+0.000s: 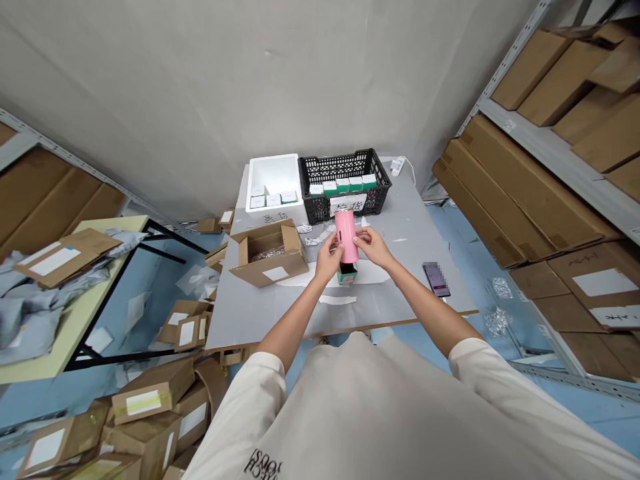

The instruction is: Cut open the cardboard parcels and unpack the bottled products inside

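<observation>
A pink tumbler-like cylinder (346, 235) is held upright between my two hands over the table. My left hand (329, 257) grips its left side, fingers closed against it. On the opposite side, my right hand (371, 246) pinches it between thumb and fingers. Just beneath the cylinder stands a small green box (347, 276) with its top open and a dark inside. Whether the cylinder's lower end touches the box I cannot tell. To the left sits an open cardboard carton (270, 270) with clear plastic wrap inside.
Behind are a white foam box (275, 163) and a black crate (320, 212), both holding small boxes. A phone (437, 279) lies at the table's right. Shelves of cartons (530, 200) flank the right side; stacked parcels (145, 400) crowd the floor at left.
</observation>
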`<state>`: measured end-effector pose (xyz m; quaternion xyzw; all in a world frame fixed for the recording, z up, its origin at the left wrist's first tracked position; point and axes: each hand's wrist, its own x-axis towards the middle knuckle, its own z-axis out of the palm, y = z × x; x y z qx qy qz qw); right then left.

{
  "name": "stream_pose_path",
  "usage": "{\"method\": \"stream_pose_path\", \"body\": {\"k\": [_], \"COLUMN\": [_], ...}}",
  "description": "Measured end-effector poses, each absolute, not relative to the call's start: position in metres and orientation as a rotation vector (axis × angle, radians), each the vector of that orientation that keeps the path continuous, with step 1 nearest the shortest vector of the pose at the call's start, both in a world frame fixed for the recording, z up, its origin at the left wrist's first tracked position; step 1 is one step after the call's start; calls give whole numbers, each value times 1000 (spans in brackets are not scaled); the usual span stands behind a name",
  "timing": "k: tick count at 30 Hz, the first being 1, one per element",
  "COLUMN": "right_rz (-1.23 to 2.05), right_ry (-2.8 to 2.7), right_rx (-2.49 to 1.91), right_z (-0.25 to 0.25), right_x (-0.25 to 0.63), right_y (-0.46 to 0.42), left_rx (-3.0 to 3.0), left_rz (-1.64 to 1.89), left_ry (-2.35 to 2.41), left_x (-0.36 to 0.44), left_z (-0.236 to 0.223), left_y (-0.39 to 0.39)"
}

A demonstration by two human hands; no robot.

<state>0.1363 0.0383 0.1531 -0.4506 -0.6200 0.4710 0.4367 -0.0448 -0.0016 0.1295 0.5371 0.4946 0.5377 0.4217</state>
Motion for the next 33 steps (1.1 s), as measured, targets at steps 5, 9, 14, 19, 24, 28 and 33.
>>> {"method": "stream_pose_path", "body": {"k": [5, 9, 14, 19, 24, 28, 33], "right_rz": [1152, 1181, 1137, 1096, 1085, 1170, 1326], "right_ry": [-1511, -1499, -1498, -1501, -1511, -1474, -1396], "right_rx": [-1155, -1115, -1074, -1058, -1076, -1054, -1028], "right_z": [157, 160, 160, 161, 161, 155, 147], "right_x": [134, 133, 133, 132, 132, 131, 128], "right_y": [33, 32, 32, 32, 35, 37, 37], "left_rx": [1327, 1340, 1350, 1390, 1342, 1275, 1294], "left_rz": [1309, 1324, 1341, 1288, 1287, 1320, 1354], "left_ry": [1291, 1308, 1253, 1275, 1312, 1215, 1203], "left_x": [-44, -45, -49, -47, -45, -44, -46], "left_z": [133, 135, 135, 141, 144, 139, 135], "left_y": [-4, -4, -2, -4, -6, -3, 0]}}
